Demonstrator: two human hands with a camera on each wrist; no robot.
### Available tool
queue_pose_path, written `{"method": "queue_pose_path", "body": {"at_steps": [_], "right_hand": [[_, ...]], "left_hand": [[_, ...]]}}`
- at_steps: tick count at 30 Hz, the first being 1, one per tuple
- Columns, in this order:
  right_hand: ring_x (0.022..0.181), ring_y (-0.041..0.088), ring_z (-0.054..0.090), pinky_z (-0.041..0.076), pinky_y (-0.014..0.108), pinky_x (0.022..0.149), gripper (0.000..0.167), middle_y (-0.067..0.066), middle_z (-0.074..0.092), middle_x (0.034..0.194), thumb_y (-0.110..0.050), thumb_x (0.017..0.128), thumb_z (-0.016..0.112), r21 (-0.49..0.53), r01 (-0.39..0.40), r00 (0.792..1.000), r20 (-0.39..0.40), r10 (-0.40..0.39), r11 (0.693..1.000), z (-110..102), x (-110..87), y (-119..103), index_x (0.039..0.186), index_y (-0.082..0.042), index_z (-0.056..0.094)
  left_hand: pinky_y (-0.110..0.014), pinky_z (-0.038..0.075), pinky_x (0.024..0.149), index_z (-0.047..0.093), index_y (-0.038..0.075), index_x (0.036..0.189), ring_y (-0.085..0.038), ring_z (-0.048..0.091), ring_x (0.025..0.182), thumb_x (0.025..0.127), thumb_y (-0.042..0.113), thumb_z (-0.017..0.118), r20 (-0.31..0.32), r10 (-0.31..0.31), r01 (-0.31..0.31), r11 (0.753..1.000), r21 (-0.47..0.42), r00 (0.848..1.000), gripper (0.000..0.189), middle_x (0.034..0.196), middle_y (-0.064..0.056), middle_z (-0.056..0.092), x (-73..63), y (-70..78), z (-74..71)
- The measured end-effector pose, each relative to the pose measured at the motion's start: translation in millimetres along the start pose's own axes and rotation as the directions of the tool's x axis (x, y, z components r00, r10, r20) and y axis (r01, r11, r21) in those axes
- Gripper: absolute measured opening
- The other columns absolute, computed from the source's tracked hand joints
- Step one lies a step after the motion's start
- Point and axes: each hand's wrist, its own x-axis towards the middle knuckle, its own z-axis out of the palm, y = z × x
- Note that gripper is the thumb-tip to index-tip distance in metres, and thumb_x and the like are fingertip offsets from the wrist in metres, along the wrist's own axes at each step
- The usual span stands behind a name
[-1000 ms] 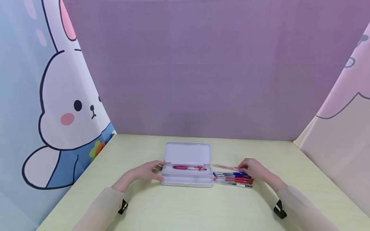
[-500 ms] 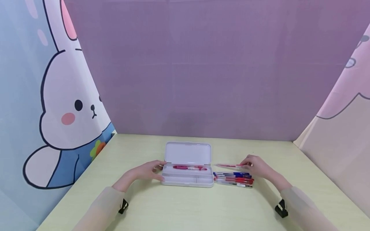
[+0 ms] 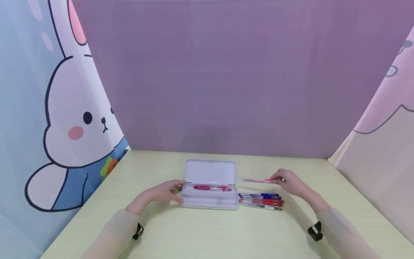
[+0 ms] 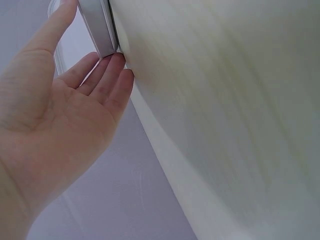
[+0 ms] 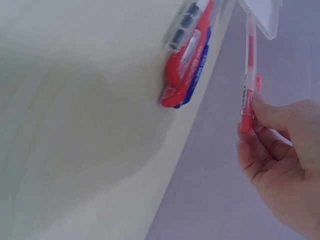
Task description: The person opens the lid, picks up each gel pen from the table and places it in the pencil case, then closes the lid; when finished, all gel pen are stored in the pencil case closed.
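Observation:
An open white pencil case (image 3: 207, 207) lies on the table with its lid (image 3: 210, 172) tipped back. A magenta pen (image 3: 211, 188) rests in its long rear compartment. My left hand (image 3: 163, 191) touches the case's left end, its thumb at the front corner and the fingers farther back; in the left wrist view the fingertips (image 4: 117, 60) meet the case's edge, fairly straight. My right hand (image 3: 288, 181) pinches a clear-barrelled red gel pen (image 3: 258, 180) by its capped end, thumb against fingers. The pen is raised over the table, its other end pointing left to the case.
Several blue, red and black pens (image 3: 263, 201) lie in a row against the case's right side, just in front of the raised pen. The pale wooden table (image 3: 213, 233) ends at a purple backdrop (image 3: 226, 90). Patterned cloths hang at both sides.
My right hand has lifted the red gel pen up off the table beside the row of pens, moving slightly back and right. The left hand and pencil case have stayed put.

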Motion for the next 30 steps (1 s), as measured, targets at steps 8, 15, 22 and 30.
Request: {"method": "queue_pose_path", "body": {"at_steps": [8, 15, 22, 30], "right_hand": [[0.068, 0.004, 0.049, 0.045, 0.022, 0.058, 0.008, -0.002, 0.062, 0.079, -0.005, 0.084, 0.067, 0.018, -0.004, 0.999, -0.035, 0.005, 1.000, -1.5, 6.6, -9.9, 0.091, -0.007, 0.071], [0.065, 0.002, 0.044, 0.041, 0.020, 0.056, 0.008, -0.004, 0.061, 0.077, -0.005, 0.084, 0.068, 0.035, 0.037, 0.998, -0.058, -0.035, 0.999, 6.5, 15.0, -19.5, 0.090, -0.008, 0.071], [0.065, 0.002, 0.044, 0.042, 0.019, 0.056, 0.007, -0.005, 0.060, 0.077, -0.007, 0.084, 0.068, 0.072, 0.074, 0.995, -0.072, -0.069, 0.995, 15.0, 25.0, -32.5, 0.090, -0.008, 0.071], [0.067, 0.004, 0.046, 0.043, 0.020, 0.057, 0.008, -0.004, 0.061, 0.080, -0.009, 0.085, 0.067, 0.127, 0.059, 0.998, -0.033, -0.055, 0.990, 22.9, 36.7, -48.7, 0.092, -0.009, 0.071]], "left_hand": [[-0.050, 0.038, 0.105, 0.039, 0.001, 0.140, -0.036, 0.047, 0.123, 0.080, 0.030, 0.074, 0.001, -0.008, 0.008, 1.000, -0.002, 1.000, 0.075, 0.139, -0.020, 0.044, 2.0, -3.4, 0.3], [-0.051, 0.038, 0.104, 0.039, 0.000, 0.140, -0.038, 0.047, 0.122, 0.080, 0.030, 0.074, 0.006, 0.004, -0.004, 1.000, -0.003, 1.000, 0.076, 0.139, -0.022, 0.044, 2.5, -3.7, 1.0], [-0.051, 0.038, 0.105, 0.039, 0.000, 0.140, -0.037, 0.047, 0.122, 0.080, 0.028, 0.074, 0.006, 0.001, -0.001, 1.000, -0.004, 1.000, 0.075, 0.139, -0.021, 0.044, 2.5, -2.4, 0.5], [-0.052, 0.038, 0.105, 0.039, -0.001, 0.140, -0.038, 0.046, 0.123, 0.080, 0.028, 0.075, 0.012, -0.006, 0.006, 1.000, -0.013, 1.000, 0.075, 0.139, -0.022, 0.044, 2.2, -1.2, 0.3]]}}
